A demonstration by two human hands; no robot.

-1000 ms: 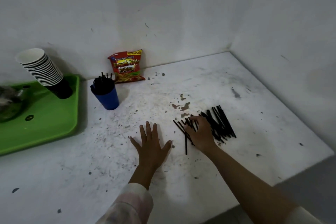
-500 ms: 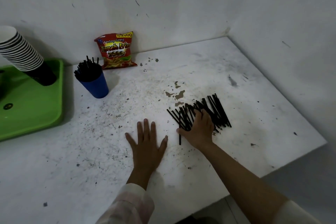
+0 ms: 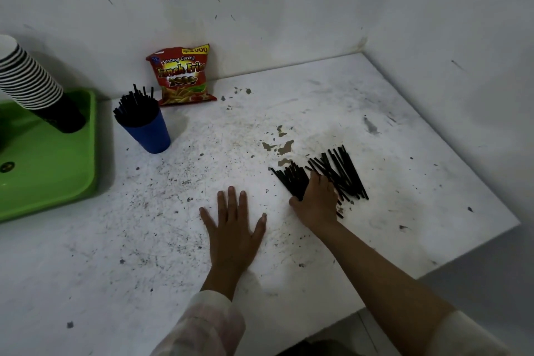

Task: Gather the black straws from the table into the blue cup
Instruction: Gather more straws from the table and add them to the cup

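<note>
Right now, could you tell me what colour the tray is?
Bright green tray, head view.

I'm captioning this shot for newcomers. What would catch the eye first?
The right hand pressing on a heap of black straws at the table's right. The left hand lies flat beside it. Far left, a blue cup bristling with straws, a red snack bag against the wall and a green tray.

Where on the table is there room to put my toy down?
Bare patches: the near left table, below the green tray and beside the left hand; and the far right corner behind the loose straws. It is crowded around the right hand, and between the blue cup and chip bag.
</note>
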